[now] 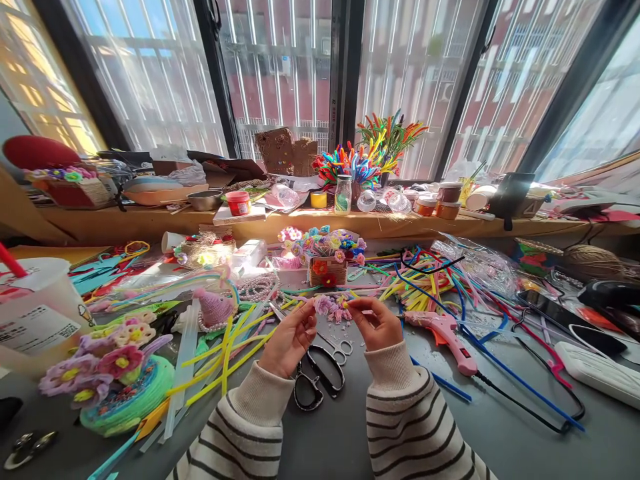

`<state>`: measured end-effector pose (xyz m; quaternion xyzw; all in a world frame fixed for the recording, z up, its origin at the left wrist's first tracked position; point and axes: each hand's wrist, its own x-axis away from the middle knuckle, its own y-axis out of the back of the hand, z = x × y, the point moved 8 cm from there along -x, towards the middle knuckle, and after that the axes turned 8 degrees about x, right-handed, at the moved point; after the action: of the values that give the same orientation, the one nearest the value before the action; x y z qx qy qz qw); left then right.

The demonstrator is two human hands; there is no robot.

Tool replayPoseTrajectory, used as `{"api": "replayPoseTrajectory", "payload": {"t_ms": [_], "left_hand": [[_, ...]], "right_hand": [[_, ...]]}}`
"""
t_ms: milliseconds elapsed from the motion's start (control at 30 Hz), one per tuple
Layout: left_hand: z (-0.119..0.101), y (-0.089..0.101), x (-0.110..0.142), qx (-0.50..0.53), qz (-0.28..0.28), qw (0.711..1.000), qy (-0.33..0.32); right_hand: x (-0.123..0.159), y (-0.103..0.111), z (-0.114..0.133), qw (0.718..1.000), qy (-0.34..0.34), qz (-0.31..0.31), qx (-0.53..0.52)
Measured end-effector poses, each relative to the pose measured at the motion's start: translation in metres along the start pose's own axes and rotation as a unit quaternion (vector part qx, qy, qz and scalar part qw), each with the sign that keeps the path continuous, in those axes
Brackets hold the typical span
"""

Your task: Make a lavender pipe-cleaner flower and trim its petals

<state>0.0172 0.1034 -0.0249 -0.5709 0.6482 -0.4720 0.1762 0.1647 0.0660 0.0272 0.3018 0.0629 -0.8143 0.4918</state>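
Note:
My left hand [290, 339] and my right hand [376, 321] are raised over the grey table [330, 433], both pinched on a small bunch of pipe-cleaner flowers [331, 307] in lilac, pink and yellow held between them. Black-handled scissors [320, 373] lie on the table just below my hands. A pink glue gun [445, 333] lies to the right of my right hand. Yellow pipe cleaners [225, 353] lie to the left of my left hand. Both sleeves are striped.
A small basket of pipe-cleaner flowers [327, 257] stands behind my hands. Loose coloured pipe cleaners [435, 280] spread at right. A flower-topped woven piece [115, 387] and a plastic cup [35, 313] sit at left. Jars and a pipe-cleaner bouquet [370, 157] line the window shelf.

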Motion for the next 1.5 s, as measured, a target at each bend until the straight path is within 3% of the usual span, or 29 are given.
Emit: {"api": "replayPoseTrajectory", "payload": {"t_ms": [333, 567, 800, 1500], "left_hand": [[0.001, 0.003, -0.002, -0.047, -0.003, 0.999, -0.02], [0.003, -0.002, -0.001, -0.051, 0.013, 0.998, -0.016], [0.005, -0.01, 0.003, -0.051, 0.035, 0.998, -0.008], [0.007, -0.014, 0.006, -0.071, 0.039, 0.997, 0.007]], "right_hand": [[0.006, -0.01, 0.019, 0.999, 0.043, 0.014, -0.01], [0.009, -0.013, 0.023, 0.996, 0.068, 0.025, 0.055], [0.01, -0.008, 0.023, 0.995, 0.077, -0.02, 0.067], [0.012, -0.007, 0.03, 0.993, 0.091, -0.026, 0.076]]}}
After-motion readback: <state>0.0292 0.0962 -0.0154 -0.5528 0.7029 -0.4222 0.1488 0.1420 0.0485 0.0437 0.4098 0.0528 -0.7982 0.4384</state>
